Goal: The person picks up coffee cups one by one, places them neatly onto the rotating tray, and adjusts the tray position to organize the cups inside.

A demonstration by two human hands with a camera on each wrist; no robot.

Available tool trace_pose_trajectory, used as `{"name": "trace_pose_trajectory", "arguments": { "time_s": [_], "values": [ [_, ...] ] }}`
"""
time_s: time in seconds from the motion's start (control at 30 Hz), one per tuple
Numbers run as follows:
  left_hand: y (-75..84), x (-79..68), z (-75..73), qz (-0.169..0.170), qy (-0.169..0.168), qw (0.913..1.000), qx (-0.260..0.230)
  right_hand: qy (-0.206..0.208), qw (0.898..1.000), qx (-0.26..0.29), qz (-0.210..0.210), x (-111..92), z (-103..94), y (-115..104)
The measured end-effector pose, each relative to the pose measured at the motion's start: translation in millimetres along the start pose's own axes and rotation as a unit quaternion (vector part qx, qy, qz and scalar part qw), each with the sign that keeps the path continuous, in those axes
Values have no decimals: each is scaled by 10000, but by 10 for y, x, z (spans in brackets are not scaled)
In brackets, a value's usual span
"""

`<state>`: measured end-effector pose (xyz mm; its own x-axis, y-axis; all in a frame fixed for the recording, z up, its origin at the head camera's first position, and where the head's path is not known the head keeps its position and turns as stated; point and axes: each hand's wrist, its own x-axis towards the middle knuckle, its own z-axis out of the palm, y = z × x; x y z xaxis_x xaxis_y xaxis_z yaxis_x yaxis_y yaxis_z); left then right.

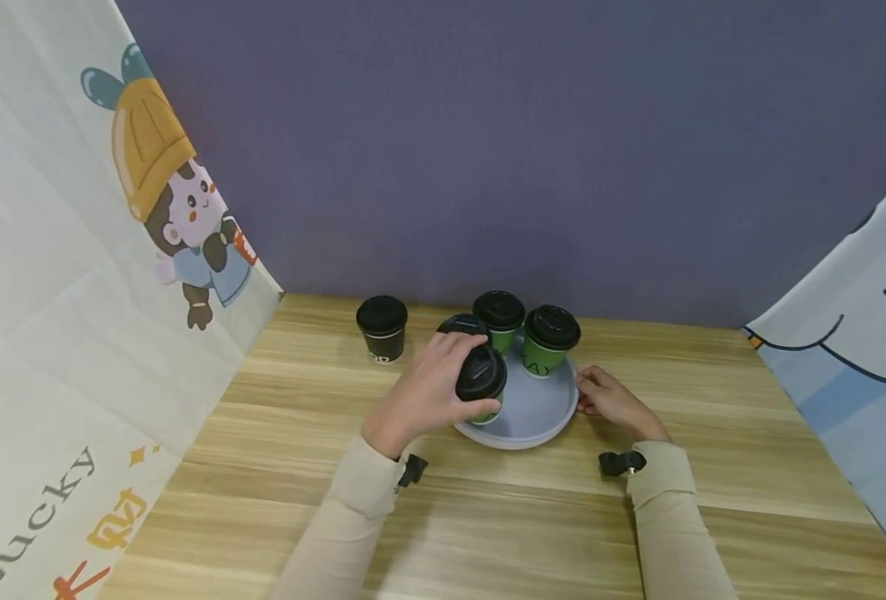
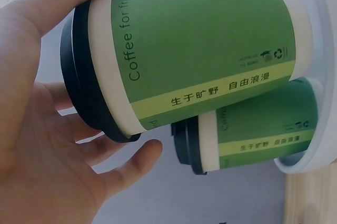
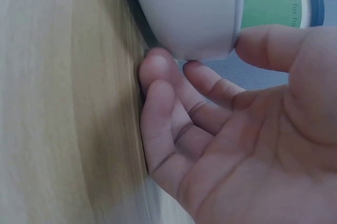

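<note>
My left hand grips a green paper coffee cup by its black lid, thumb on one side and fingers round the other. This cup is upright at the left front of a round, pale grey tray; whether its base touches the tray is unclear. My right hand pinches the tray's right edge, thumb at the rim and other fingers lower by the tabletop. Two green cups, one at the back and one at the right, stand on the tray. Another black-lidded cup is mostly hidden behind my left hand.
A black-lidded dark cup stands on the wooden table, left of the tray. Behind the table rises a purple-grey panel. Printed cloths hang at the left and right.
</note>
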<state>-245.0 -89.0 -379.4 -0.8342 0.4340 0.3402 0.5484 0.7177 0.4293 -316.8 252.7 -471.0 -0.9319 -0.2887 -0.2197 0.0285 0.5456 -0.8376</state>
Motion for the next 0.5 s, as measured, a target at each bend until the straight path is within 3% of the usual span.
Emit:
{"name": "trace_pose_trajectory", "arguments": {
  "time_s": [0.5],
  "values": [
    [17, 48, 173, 49, -180, 9986, 489, 71, 10000, 11, -15, 6, 23, 0]
  ]
}}
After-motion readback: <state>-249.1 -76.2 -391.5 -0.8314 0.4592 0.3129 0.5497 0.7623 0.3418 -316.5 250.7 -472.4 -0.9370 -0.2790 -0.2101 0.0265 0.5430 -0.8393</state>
